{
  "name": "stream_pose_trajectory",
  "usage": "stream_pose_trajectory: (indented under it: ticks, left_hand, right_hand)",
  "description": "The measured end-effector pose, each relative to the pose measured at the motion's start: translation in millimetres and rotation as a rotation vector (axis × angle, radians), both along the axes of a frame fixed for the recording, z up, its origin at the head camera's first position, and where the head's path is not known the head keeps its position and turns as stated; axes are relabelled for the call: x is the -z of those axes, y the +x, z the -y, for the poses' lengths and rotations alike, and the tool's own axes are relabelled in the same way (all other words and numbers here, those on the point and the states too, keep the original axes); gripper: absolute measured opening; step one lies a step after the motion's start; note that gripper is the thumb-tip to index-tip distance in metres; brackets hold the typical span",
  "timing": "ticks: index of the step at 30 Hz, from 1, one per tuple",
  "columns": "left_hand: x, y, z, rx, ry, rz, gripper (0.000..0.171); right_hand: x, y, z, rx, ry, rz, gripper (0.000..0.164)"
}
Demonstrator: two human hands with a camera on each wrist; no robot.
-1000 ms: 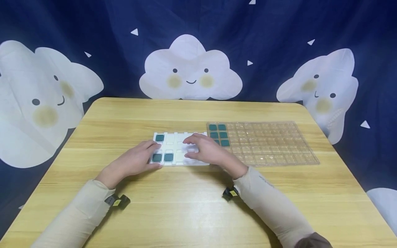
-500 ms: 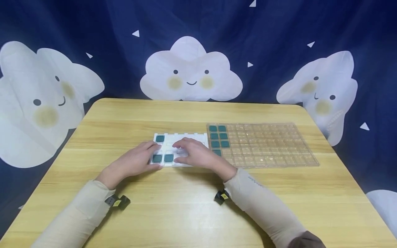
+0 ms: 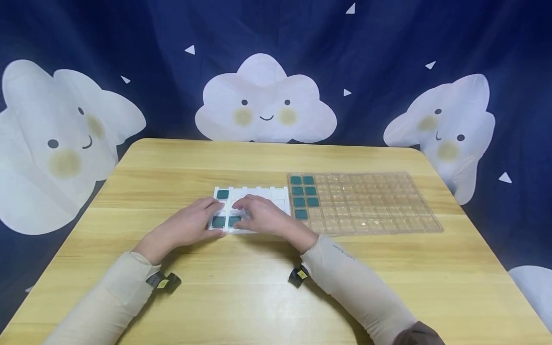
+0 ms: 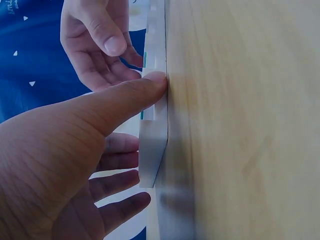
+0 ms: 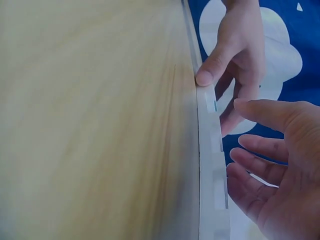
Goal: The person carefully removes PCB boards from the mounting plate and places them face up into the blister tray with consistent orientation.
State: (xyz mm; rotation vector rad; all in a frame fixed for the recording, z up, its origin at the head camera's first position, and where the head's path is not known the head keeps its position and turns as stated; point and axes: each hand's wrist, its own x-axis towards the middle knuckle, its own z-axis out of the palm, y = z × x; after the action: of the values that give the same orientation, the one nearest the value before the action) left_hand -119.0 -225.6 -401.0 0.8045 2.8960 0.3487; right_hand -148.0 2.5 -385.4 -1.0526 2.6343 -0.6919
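Observation:
A white compartmented tray [image 3: 280, 194] lies on the table in the head view, with green square chips in its left part. One chip [image 3: 222, 194] sits in the far left cell, another chip [image 3: 218, 222] in the near left cell. Beside that, a third chip [image 3: 233, 221] is partly covered by my right hand. My left hand [image 3: 189, 223] holds the tray's left end, its thumb pressed on the near edge [image 4: 155, 130]. Over the tray hovers my right hand [image 3: 265, 215]; thumb and fingers are apart in the right wrist view, with nothing seen between them.
To the right, a clear plastic tray [image 3: 366, 201] with many small pockets adjoins the white tray. Several green chips [image 3: 310, 190] fill pockets at its left end. A wooden table [image 3: 241, 297] carries both trays, and a blue cloud-patterned curtain [image 3: 366, 38] hangs behind.
My right hand has moved left across the white tray, uncovering the clear tray's left chips and partly covering the second near-row chip. The left hand stays at the tray's left end.

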Motion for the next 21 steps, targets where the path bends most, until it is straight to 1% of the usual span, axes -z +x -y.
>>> stream_pose_trajectory:
  ticks: [7,16,21]
  left_hand:
    - [0.7,0.4,0.2,0.012,0.011,-0.012,0.079]
    - [-0.1,1.8,0.9,0.003,0.01,0.019,0.081]
    - [-1.3,0.1,4.2,0.007,0.039,0.042,0.08]
  right_hand:
    - [2.6,-0.7,7.9,-0.017,0.046,-0.043,0.048]
    - [6.1,0.7,15.7,-0.04,0.129,-0.128,0.041]
    - [4.5,1.2,16.8,-0.043,0.159,-0.159,0.038]
